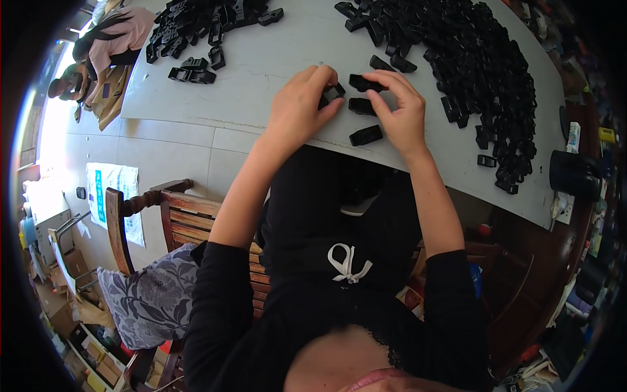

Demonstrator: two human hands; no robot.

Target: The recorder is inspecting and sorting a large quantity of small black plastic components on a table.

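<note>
Over the front part of the grey-white table, my left hand (304, 101) is closed around a small black plastic part (334, 93), mostly covered by the fingers. My right hand (401, 111) pinches another black plastic part (363, 83) between thumb and fingers, just to the right. Below that part lie two more of the same kind, one black part (361, 106) beside my right thumb and one black part (366, 135) close to the table's front edge. Their exact kind cannot be made out.
A large heap of black parts (480, 72) spreads over the table's right side; a smaller pile (186, 29) sits at the far left. A wooden chair (186, 212) with a floral cushion (153, 297) stands at my left. Another person (108, 52) is beyond the table's left edge.
</note>
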